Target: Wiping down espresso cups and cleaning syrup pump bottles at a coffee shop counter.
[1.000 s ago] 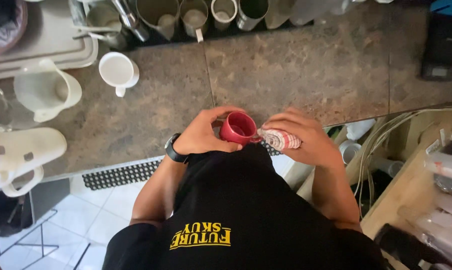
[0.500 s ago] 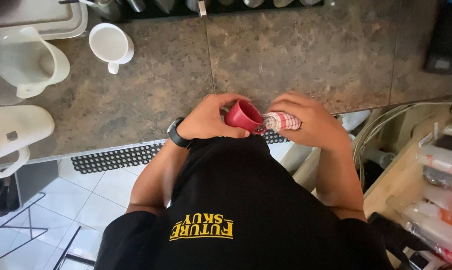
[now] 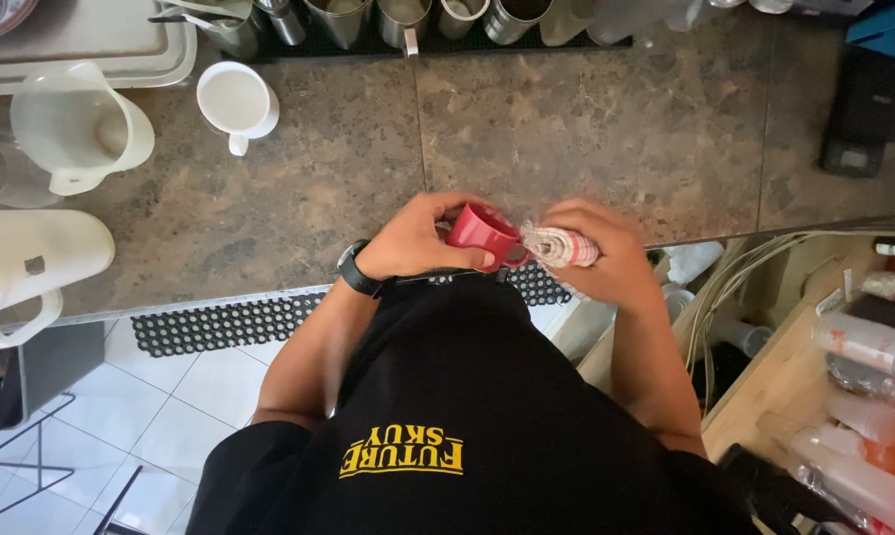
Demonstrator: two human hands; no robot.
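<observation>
- Compared with a second ago, both hands and the red cup [image 3: 482, 234] sit nearly in the same place at the counter [image 3: 586, 129] edge; mostly the view shifted.
- Left hand [image 3: 418, 238] is closed around the cup, tilting its mouth toward the cloth [image 3: 559, 246], probably for easy wiping.
- Right hand [image 3: 601, 248] is clenched on the bunched cloth, pressed at the rim.
- Inside of the cup is hidden; the white mug [image 3: 235, 102] stands well apart.
</observation>
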